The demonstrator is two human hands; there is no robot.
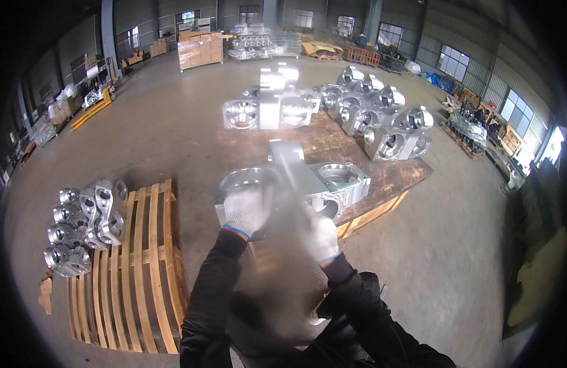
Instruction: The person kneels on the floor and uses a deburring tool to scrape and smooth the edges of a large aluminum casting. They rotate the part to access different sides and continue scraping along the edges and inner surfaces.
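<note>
Silver casting (305, 172): lies at the near edge of the worktop (409, 176), in front of the person; a wide ring at its left, round openings at its right, and a flat raised bar between them.
Left hand (245, 214): in a white knitted glove with a blue cuff edge, over the near side of the left ring; the fingers point away from the person, with the metal around and just beyond them. Their tips blur into the bright surface, so whether they grasp the rim or only rest there, I cannot tell.
Right hand (323, 239): white-gloved too, smeared, near the casting's near right part; the metal lies beyond the fingers. Whether these are clenched, released or touching it, I cannot tell.
Sleeves (213, 288): dark, reaching up from the lower edge.
Worktop: scuffed brown board over pale timber.
Far end: another casting (270, 110), well apart from the gloves.
Right side: a row of castings (412, 144) with rings facing various ways.
Pallet (153, 270): slatted wood on the floor, left of the person, with a cluster of silver parts (104, 211) at its far left.
Background: a yellow pallet jack (90, 113) and stacked boxes (200, 50).
</note>
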